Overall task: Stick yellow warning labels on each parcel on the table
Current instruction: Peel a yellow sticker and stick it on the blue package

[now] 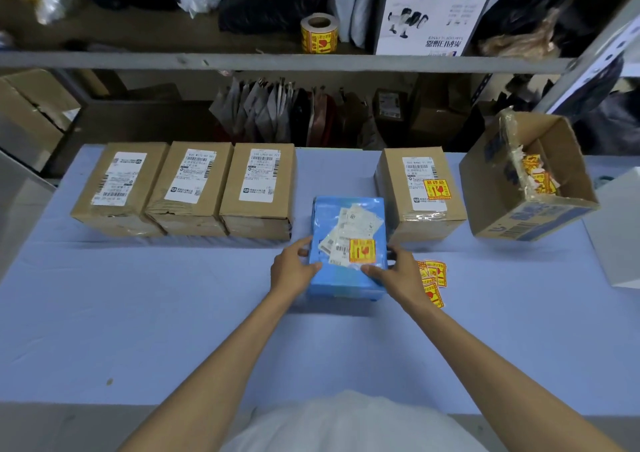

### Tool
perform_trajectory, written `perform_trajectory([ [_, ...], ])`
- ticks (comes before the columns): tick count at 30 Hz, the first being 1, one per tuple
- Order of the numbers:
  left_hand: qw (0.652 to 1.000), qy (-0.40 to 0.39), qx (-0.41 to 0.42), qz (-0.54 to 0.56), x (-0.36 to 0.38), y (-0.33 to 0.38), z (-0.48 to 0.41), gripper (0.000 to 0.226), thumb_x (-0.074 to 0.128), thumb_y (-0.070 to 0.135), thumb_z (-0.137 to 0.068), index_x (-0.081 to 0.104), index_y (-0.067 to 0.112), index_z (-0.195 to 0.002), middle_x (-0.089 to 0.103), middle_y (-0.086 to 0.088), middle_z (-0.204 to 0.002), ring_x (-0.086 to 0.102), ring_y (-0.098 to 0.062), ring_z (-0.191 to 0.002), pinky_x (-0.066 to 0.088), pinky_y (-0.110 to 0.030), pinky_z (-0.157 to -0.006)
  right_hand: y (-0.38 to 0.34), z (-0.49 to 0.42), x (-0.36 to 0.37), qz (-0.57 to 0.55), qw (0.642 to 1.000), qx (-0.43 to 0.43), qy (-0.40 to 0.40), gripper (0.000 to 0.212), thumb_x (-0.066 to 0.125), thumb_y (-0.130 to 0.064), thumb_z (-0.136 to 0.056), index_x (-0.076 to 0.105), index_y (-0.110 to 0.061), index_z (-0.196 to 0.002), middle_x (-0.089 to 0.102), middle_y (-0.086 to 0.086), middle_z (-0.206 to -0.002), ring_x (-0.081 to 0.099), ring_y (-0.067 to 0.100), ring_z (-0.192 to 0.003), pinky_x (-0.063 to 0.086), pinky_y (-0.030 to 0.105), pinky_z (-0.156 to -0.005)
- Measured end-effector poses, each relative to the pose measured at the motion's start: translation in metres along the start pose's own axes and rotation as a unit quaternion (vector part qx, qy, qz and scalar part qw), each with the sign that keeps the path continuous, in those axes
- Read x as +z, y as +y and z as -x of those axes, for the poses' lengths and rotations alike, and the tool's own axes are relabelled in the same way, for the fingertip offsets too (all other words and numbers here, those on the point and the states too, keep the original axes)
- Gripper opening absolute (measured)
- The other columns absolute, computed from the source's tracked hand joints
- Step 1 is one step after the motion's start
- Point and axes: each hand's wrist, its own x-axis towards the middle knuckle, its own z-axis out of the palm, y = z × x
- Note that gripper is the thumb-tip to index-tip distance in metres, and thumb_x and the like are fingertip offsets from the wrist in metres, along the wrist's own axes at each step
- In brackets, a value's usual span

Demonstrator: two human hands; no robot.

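Note:
A blue parcel (pixel 346 216) lies mid-table with a yellow warning label (pixel 362 251) stuck on its near right part. My left hand (pixel 294 268) grips its left edge and my right hand (pixel 394 271) grips its right edge, thumbs on top. Three brown cardboard parcels (pixel 188 188) stand side by side at the back left, showing only white shipping labels. A fourth brown parcel (pixel 420 192) at the back right carries a yellow label (pixel 437 189). Loose yellow labels (pixel 434 280) lie on the table just right of my right hand.
An open cardboard box (pixel 530 181) with peeled label scraps sits tilted at the far right. A roll of yellow labels (pixel 318 32) stands on the shelf behind the table. The light blue table (pixel 138 313) stretches toward me. A white object (pixel 620 230) sits at the right edge.

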Motion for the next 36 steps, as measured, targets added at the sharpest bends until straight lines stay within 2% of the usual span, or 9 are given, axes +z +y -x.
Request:
perform_trajectory([
  [5,0.998,0.002,0.004,0.064,0.000,0.023,-0.027,0.059,0.068,0.007,-0.084,0.043,0.014,-0.137,0.057,-0.001,-0.132,0.051,-0.017,-0.125,0.042,-0.029,-0.098,-0.029,-0.032,0.000,-0.039,0.998,-0.022,-0.037,0.060,0.068,0.000,-0.082,0.041,-0.013,-0.134,0.056,0.001,-0.120,0.056,0.016,-0.104,0.050,0.029,-0.083],
  [9,1.000,-0.013,0.005,0.007,0.001,0.033,-0.049,0.059,0.068,0.011,-0.084,0.043,0.017,-0.138,0.057,0.000,-0.133,0.054,-0.022,-0.123,0.045,-0.035,-0.099,-0.041,-0.058,0.003,0.017,0.998,-0.024,-0.047,0.070,0.063,-0.002,-0.086,0.028,-0.011,-0.146,0.048,0.007,-0.140,0.050,0.025,-0.125,0.045,0.046,-0.104],
  [11,1.000,-0.018,0.007,-0.016,0.001,0.037,-0.057,0.060,0.068,0.013,-0.084,0.043,0.018,-0.137,0.058,0.000,-0.133,0.055,-0.023,-0.121,0.046,-0.037,-0.098,-0.045,-0.066,0.005,0.037,0.998,-0.020,-0.041,0.068,0.061,0.000,-0.088,0.027,-0.008,-0.147,0.047,0.008,-0.140,0.047,0.025,-0.127,0.041,0.043,-0.107],
  [19,0.993,-0.023,-0.004,-0.119,-0.005,0.062,-0.077,0.050,0.052,0.017,-0.090,0.038,0.016,-0.138,0.044,-0.004,-0.138,0.051,-0.028,-0.119,0.042,-0.033,-0.094,-0.051,-0.089,0.005,0.147,0.987,-0.058,-0.039,0.052,0.068,-0.004,-0.082,0.044,-0.008,-0.127,0.054,0.012,-0.129,0.051,0.029,-0.122,0.042,0.036,-0.098],
  [23,0.987,-0.046,0.015,-0.156,-0.005,0.088,-0.074,0.039,0.040,0.010,-0.094,0.034,0.002,-0.133,0.026,-0.014,-0.136,0.036,-0.031,-0.127,0.037,-0.032,-0.102,-0.075,-0.081,0.006,0.205,0.963,-0.174,0.022,0.052,0.066,-0.005,-0.082,0.047,-0.006,-0.130,0.048,0.013,-0.128,0.050,0.026,-0.116,0.043,0.034,-0.097],
  [25,0.983,-0.072,0.056,-0.157,-0.006,0.101,-0.067,0.039,0.032,0.001,-0.094,0.031,0.001,-0.132,0.025,-0.016,-0.135,0.034,-0.030,-0.128,0.038,-0.033,-0.100,-0.094,-0.071,0.006,0.167,0.960,-0.223,0.004,0.043,0.067,-0.005,-0.082,0.055,-0.009,-0.124,0.059,0.009,-0.116,0.060,0.019,-0.096,0.051,0.034,-0.088],
  [29,0.988,-0.067,0.121,-0.071,-0.009,0.122,-0.048,0.029,0.037,0.001,-0.094,0.046,0.002,-0.121,0.050,-0.011,-0.119,0.052,-0.022,-0.102,0.042,-0.025,-0.078,-0.114,-0.052,-0.002,0.105,0.952,-0.289,0.001,0.020,0.069,-0.005,-0.082,0.070,-0.008,-0.102,0.067,0.006,-0.091,0.064,0.017,-0.077,0.055,0.031,-0.074],
  [33,0.984,-0.032,0.167,0.043,-0.010,0.135,-0.022,0.021,0.048,-0.004,-0.087,0.064,0.004,-0.098,0.070,-0.017,-0.087,0.070,-0.030,-0.082,0.060,-0.036,-0.074,-0.112,-0.034,-0.019,0.112,0.939,-0.322,0.047,0.014,0.070,-0.009,-0.083,0.074,-0.008,-0.097,0.066,0.003,-0.084,0.061,0.011,-0.072,0.043,0.008,-0.065],
  [36,0.979,-0.043,0.197,0.036,-0.006,0.141,-0.006,0.010,0.057,-0.003,-0.087,0.062,0.006,-0.090,0.070,-0.021,-0.078,0.072,-0.029,-0.070,0.061,-0.040,-0.069,-0.105,-0.023,-0.032,0.124,0.932,-0.325,0.103,0.009,0.070,-0.006,-0.081,0.075,-0.010,-0.088,0.068,0.003,-0.079,0.062,0.013,-0.070,0.048,0.018,-0.064],
])
